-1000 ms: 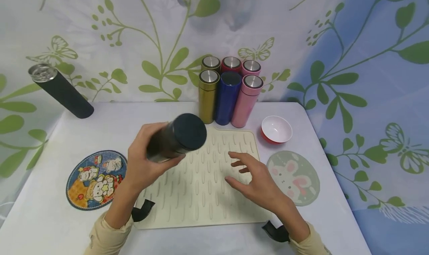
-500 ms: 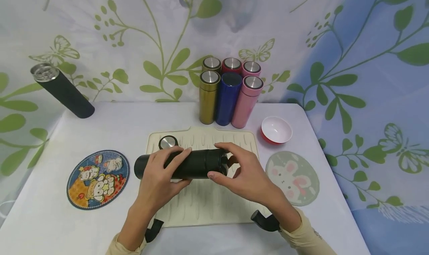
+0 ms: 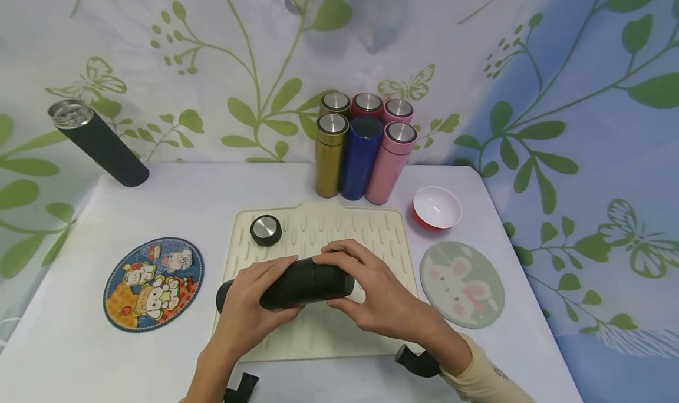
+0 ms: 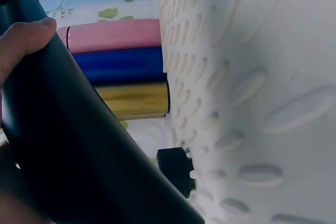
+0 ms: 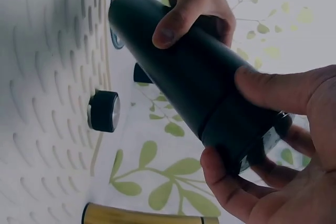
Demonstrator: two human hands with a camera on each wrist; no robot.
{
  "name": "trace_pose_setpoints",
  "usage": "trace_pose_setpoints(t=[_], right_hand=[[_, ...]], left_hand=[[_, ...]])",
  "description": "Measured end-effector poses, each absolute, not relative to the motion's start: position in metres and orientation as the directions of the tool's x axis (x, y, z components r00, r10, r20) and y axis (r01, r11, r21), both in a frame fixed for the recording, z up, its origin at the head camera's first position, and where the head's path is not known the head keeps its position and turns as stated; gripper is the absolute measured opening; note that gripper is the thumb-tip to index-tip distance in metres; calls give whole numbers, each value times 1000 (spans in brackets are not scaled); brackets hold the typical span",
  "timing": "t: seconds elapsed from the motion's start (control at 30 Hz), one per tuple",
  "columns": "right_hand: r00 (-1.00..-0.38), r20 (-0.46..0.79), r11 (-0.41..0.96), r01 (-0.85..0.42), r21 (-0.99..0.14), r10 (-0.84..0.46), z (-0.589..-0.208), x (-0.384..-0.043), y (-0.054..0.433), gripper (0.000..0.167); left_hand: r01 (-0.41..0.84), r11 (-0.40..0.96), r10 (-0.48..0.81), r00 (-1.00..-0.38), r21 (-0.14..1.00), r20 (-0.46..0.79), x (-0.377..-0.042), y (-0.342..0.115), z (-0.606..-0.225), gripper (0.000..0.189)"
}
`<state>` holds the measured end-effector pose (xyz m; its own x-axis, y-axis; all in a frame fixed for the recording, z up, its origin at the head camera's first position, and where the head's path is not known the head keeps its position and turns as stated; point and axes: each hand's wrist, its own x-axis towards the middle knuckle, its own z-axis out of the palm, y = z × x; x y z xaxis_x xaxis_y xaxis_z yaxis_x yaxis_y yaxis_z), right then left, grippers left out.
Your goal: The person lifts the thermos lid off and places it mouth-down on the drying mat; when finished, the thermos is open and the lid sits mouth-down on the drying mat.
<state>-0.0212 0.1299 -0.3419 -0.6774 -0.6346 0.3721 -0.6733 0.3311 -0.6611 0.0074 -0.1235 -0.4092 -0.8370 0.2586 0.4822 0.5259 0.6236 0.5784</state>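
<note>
A black thermos flask [image 3: 294, 285] is held sideways above a cream ridged mat [image 3: 318, 341]. My left hand [image 3: 251, 306] grips its body, the thumb beneath and the fingers over the top. Around the right end of the flask, the fingers and thumb of my right hand [image 3: 373, 291] are curled; the right wrist view shows a shiny rim partly hidden behind those fingers [image 5: 223, 179]. On the mat's far left part lies a black lid [image 3: 266, 230] with a silver disc on top, apart from both hands.
Several capped flasks, such as a blue flask [image 3: 363, 158], stand together behind the mat. A black flask [image 3: 101, 144] with its lid off stands at the far left. Right of the mat are a red-and-white bowl [image 3: 437, 207] and a bunny coaster [image 3: 462, 284]; left is a cartoon coaster [image 3: 154, 285].
My left hand has tipped the flask sideways and brought it nearer to me. My right hand, free a second ago, has taken hold of its right end. The lid on the mat has come into view.
</note>
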Motion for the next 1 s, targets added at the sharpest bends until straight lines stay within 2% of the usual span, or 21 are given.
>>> trace_pose_setpoints(t=[0.13, 0.23, 0.37, 0.47, 0.53, 0.63, 0.73, 0.8, 0.87, 1.0], right_hand=[[-653, 392, 310, -697, -647, -648, -342, -21, 129, 69], [-671, 387, 296, -671, -680, -632, -343, -22, 130, 75], [-764, 285, 358, -552, -753, -580, -344, -22, 132, 81], [-838, 143, 439, -412, -799, -526, -345, -21, 132, 72], [-864, 65, 475, -336, -813, -500, -345, -21, 132, 65], [-862, 37, 477, -315, -821, -506, -345, -21, 132, 58], [-819, 115, 432, -409, -804, -561, -345, -22, 133, 55], [-779, 185, 387, -484, -785, -599, -346, -23, 133, 61], [-758, 221, 367, -521, -770, -614, -347, -23, 133, 75], [-803, 166, 403, -452, -796, -573, -347, -22, 133, 98]], left_hand=[[507, 621, 247, -851, 598, 464, 12, -125, -408, 81], [503, 639, 240, -849, 582, 471, 13, -125, -406, 82], [521, 666, 249, -830, 534, 499, 13, -124, -404, 85], [544, 679, 265, -808, 493, 526, 12, -122, -403, 87], [556, 686, 275, -796, 470, 539, 12, -121, -404, 89], [561, 694, 282, -788, 451, 547, 11, -120, -405, 91], [555, 698, 281, -794, 453, 539, 11, -120, -406, 92], [548, 697, 277, -800, 462, 532, 12, -121, -407, 91], [544, 693, 270, -804, 473, 530, 12, -122, -408, 91], [544, 682, 267, -807, 489, 526, 12, -123, -407, 91]])
